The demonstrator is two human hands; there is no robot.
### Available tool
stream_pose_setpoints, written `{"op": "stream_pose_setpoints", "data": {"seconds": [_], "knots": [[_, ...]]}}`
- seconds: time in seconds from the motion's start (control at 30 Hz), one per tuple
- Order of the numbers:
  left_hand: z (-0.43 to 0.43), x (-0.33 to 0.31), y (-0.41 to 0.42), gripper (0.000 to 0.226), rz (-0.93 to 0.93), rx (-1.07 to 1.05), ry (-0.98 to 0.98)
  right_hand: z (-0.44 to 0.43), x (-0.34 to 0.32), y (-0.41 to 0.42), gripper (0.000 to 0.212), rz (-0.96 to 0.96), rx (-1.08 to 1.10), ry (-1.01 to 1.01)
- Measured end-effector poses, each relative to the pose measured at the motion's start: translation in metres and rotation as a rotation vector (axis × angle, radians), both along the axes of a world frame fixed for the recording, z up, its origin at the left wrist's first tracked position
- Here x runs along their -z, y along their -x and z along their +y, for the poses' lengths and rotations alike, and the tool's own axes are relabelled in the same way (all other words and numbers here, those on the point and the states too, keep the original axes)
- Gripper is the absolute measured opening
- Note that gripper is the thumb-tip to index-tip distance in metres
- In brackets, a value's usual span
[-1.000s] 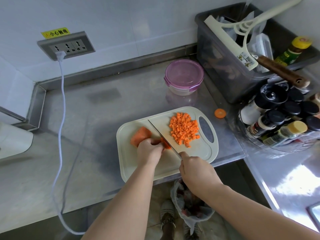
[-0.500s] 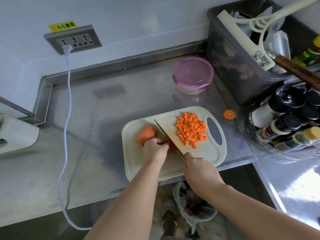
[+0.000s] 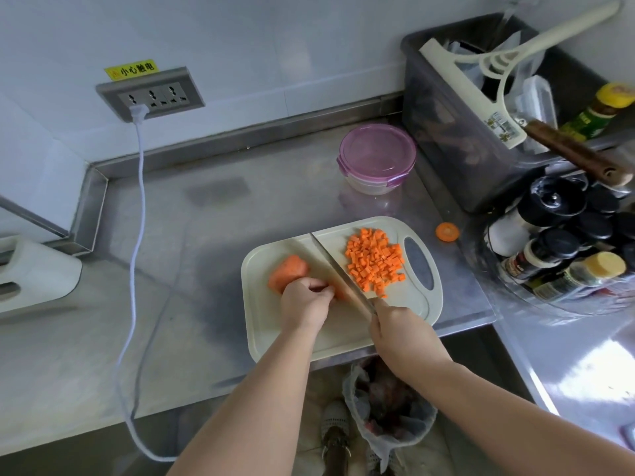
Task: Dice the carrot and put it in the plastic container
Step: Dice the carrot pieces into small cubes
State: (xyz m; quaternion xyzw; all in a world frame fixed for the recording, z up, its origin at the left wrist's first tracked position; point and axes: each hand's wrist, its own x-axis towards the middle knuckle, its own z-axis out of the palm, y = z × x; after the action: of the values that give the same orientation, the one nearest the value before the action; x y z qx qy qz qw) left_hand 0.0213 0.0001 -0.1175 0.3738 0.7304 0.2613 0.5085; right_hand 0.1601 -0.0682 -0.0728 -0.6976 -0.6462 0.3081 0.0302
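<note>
One camera sits on the person's head. It looks forward and down at the counter [image 3: 206, 304]. It is close: the left hand [image 3: 304, 304] and right hand [image 3: 398, 334] are just below it, over the board [image 3: 261, 324] in the middle. The wall [image 3: 275, 46] fills the top.

Bright, even light, shadows faint and diffuse. Hard glare patch on steel surface [image 3: 591, 365] lower right. Mid-frame carrot cubes [image 3: 374, 262] fairly crisp; frame edges softer, smeary. Wide-angle bend: wall [image 3: 261, 42] base and surface edges curve toward corners.
</note>
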Motion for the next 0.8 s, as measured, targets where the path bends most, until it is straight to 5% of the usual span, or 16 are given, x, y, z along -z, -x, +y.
{"op": "stream_pose_setpoints", "data": {"seconds": [0.17,0.3,0.37,0.53,0.63,0.8], "knots": [[-0.005,-0.029,0.029,0.02,0.002,-0.071,-0.162,-0.013,-0.006,-0.019,0.034,-0.108,-0.164,-0.244],[-0.005,-0.073,0.072,0.012,0.243,-0.282,-0.521,-0.02,0.001,-0.029,0.034,-0.234,-0.381,-0.51],[-0.005,-0.086,0.073,0.015,0.318,-0.05,-0.561,-0.018,0.006,-0.029,0.039,-0.273,-0.477,-0.578],[-0.016,-0.072,0.05,0.042,0.544,0.926,-0.373,-0.012,0.015,-0.03,0.042,-0.312,-0.635,-0.642],[-0.021,-0.054,0.046,0.043,0.644,1.076,-0.362,-0.012,0.013,-0.036,0.044,-0.339,-0.683,-0.648],[-0.025,-0.039,0.039,0.035,0.626,1.04,-0.411,-0.009,0.017,-0.047,0.042,-0.324,-0.704,-0.642]]}}
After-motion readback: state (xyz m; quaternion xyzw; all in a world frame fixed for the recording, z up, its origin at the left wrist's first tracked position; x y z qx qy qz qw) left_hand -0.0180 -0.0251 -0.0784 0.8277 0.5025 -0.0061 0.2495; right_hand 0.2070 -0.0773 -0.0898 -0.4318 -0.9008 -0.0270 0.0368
